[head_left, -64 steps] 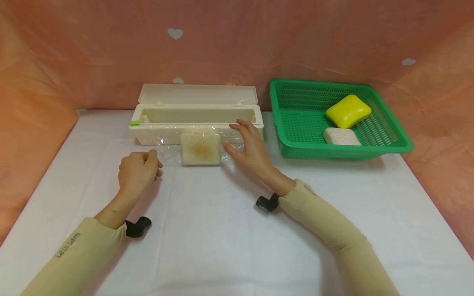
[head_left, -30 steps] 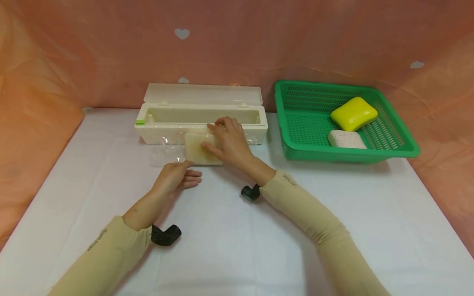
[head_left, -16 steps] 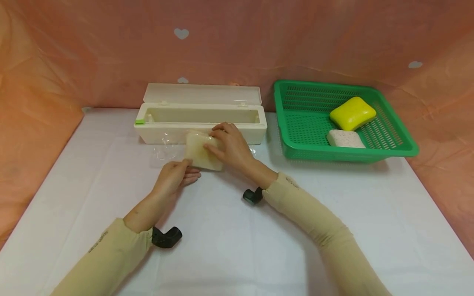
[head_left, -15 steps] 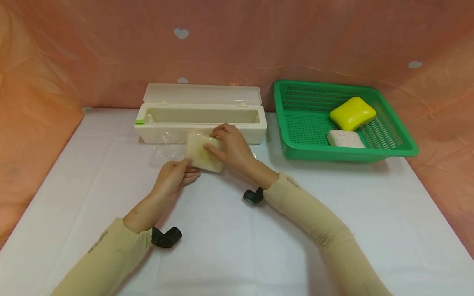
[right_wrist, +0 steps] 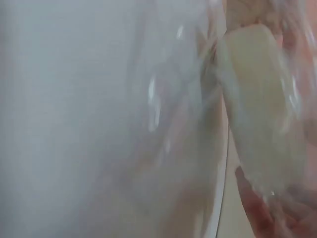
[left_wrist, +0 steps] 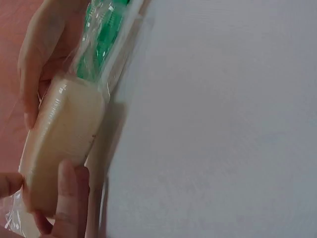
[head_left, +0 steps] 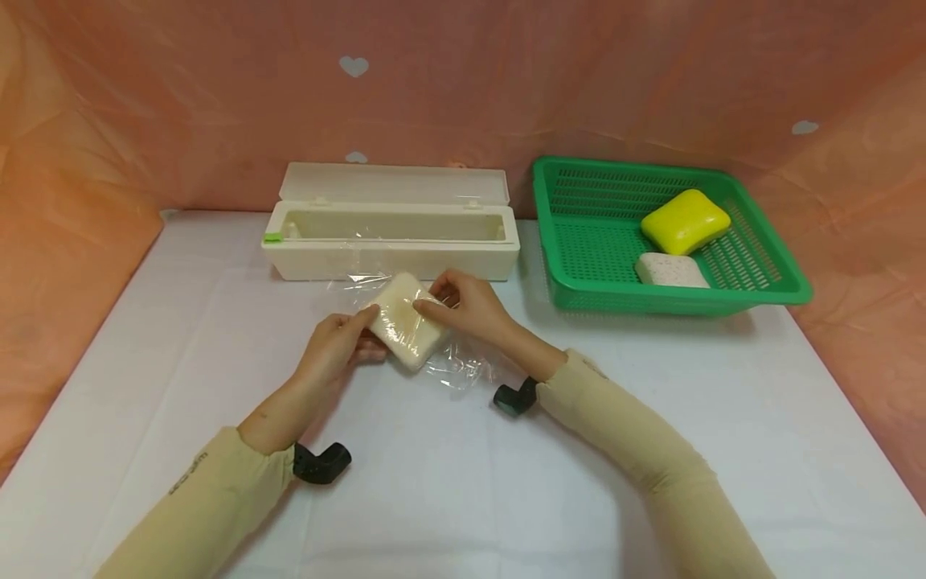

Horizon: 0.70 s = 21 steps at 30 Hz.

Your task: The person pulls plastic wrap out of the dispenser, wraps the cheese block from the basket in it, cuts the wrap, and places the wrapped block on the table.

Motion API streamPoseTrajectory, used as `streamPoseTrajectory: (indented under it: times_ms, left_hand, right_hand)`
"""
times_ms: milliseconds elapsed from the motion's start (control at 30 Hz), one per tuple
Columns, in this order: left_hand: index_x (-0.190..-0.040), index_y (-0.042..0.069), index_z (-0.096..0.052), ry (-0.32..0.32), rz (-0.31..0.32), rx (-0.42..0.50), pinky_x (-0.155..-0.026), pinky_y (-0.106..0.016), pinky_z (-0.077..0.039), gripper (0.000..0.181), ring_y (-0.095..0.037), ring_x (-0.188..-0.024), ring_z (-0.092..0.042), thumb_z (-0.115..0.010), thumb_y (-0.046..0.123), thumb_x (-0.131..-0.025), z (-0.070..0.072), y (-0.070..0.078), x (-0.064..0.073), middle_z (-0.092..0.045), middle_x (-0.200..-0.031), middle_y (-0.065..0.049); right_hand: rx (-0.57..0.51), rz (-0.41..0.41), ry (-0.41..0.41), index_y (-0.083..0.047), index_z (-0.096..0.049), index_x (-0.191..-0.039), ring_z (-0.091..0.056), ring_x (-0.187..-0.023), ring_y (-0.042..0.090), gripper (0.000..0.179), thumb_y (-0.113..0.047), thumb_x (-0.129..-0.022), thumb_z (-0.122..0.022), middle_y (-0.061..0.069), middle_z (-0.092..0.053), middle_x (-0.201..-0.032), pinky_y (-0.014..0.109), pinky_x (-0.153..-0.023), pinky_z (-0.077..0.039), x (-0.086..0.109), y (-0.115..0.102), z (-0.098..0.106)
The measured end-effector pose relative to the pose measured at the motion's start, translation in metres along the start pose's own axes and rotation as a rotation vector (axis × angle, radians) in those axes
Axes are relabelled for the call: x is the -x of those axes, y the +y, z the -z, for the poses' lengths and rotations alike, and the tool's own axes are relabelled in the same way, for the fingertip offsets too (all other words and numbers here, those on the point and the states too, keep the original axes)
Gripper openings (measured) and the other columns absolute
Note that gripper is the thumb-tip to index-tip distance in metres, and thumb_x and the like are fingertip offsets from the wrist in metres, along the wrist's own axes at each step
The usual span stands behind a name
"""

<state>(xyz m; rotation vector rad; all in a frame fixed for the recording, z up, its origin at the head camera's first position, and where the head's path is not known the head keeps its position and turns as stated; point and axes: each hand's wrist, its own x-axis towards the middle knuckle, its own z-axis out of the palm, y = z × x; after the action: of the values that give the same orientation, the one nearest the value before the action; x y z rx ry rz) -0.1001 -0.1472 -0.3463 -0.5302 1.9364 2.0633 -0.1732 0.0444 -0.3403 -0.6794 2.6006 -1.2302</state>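
Note:
A cream-coloured, rounded rectangular block (head_left: 407, 322), soap-like in shape, is tilted cornerwise between my two hands in the head view. Clear plastic film (head_left: 457, 363) lies crinkled over it and trails off its lower right and upper left sides. My left hand (head_left: 334, 344) grips the left edge, thumb on top and fingers beneath. On the right edge, my right hand (head_left: 473, 305) pinches block and film, its thumb on the upper face. The left wrist view shows the block (left_wrist: 64, 134) with fingers at both ends; in the right wrist view loose film blurs much of the scene.
A long white film dispenser box (head_left: 391, 261) with its lid raised stands behind the hands, a green slider at its left end. To the right sits a green basket (head_left: 579, 297) holding a yellow bar (head_left: 686, 222) and a white speckled block (head_left: 673, 270).
The block was lying flat in front of the box with film over it; both hands took hold, lifted it toward me and turned it cornerwise. Its brownish patch no longer shows.

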Motion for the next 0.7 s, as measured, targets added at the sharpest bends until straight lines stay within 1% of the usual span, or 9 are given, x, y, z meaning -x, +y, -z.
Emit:
streamPoseTrajectory:
  times_ms: [167,333,400,467,567,700]
  left_hand:
    - [-0.092,-0.004,-0.053,-0.058,0.007,-0.093,-0.059,-0.02,-0.054,0.034,-0.005,-0.052,-0.06,-0.045,0.029,-0.097,0.001,-0.001,-0.002,-0.06,-0.057,0.003]
    - [-0.1,-0.011,-0.054,-0.113,-0.037,-0.16,-0.059,-0.02,-0.054,0.043,-0.004,-0.053,-0.06,-0.045,0.031,-0.097,0.004,0.0,-0.005,-0.059,-0.057,0.004]
    - [-0.105,-0.014,-0.053,-0.126,-0.042,-0.214,-0.059,-0.02,-0.054,0.049,-0.004,-0.054,-0.059,-0.045,0.034,-0.097,0.006,0.001,-0.006,-0.059,-0.059,0.005]
    - [-0.11,-0.014,-0.052,-0.133,-0.037,-0.275,-0.059,-0.019,-0.053,0.054,-0.003,-0.055,-0.058,-0.045,0.038,-0.096,0.006,0.002,-0.007,-0.059,-0.062,0.005]
    - [-0.116,-0.013,-0.051,-0.131,-0.029,-0.34,-0.06,-0.019,-0.053,0.058,-0.003,-0.056,-0.058,-0.048,0.041,-0.094,0.006,0.003,-0.009,-0.059,-0.066,0.004]
    - [-0.118,-0.01,-0.052,-0.119,-0.036,-0.426,-0.062,-0.02,-0.052,0.059,-0.003,-0.056,-0.058,-0.051,0.043,-0.092,0.004,0.005,-0.013,-0.06,-0.072,0.002]
  right_hand:
    - [-0.044,-0.06,-0.058,-0.009,-0.055,-0.109,-0.065,-0.081,0.017,0.042,-0.034,-0.079,-0.071,0.009,-0.067,-0.09,0.024,-0.072,-0.052,0.008,0.002,0.002]
    - [-0.067,-0.127,-0.09,-0.014,-0.052,-0.118,-0.061,-0.078,0.012,0.049,-0.04,-0.08,-0.069,0.005,-0.068,-0.085,0.023,-0.072,-0.048,0.014,0.007,0.002]
    - [-0.12,-0.17,-0.115,-0.014,-0.049,-0.122,-0.062,-0.075,0.012,0.051,-0.04,-0.083,-0.066,0.006,-0.068,-0.084,0.023,-0.071,-0.049,0.017,0.008,0.002]
    - [-0.187,-0.214,-0.143,-0.013,-0.044,-0.127,-0.064,-0.071,0.012,0.053,-0.038,-0.085,-0.064,0.009,-0.069,-0.084,0.025,-0.069,-0.052,0.019,0.009,0.001]
    - [-0.274,-0.273,-0.177,-0.01,-0.038,-0.133,-0.067,-0.065,0.016,0.058,-0.035,-0.087,-0.062,0.015,-0.068,-0.087,0.029,-0.066,-0.056,0.023,0.009,0.001]
    - [-0.28,-0.314,-0.202,-0.007,-0.034,-0.138,-0.067,-0.062,0.016,0.064,-0.034,-0.087,-0.062,0.017,-0.068,-0.088,0.03,-0.065,-0.056,0.026,0.011,0.001]
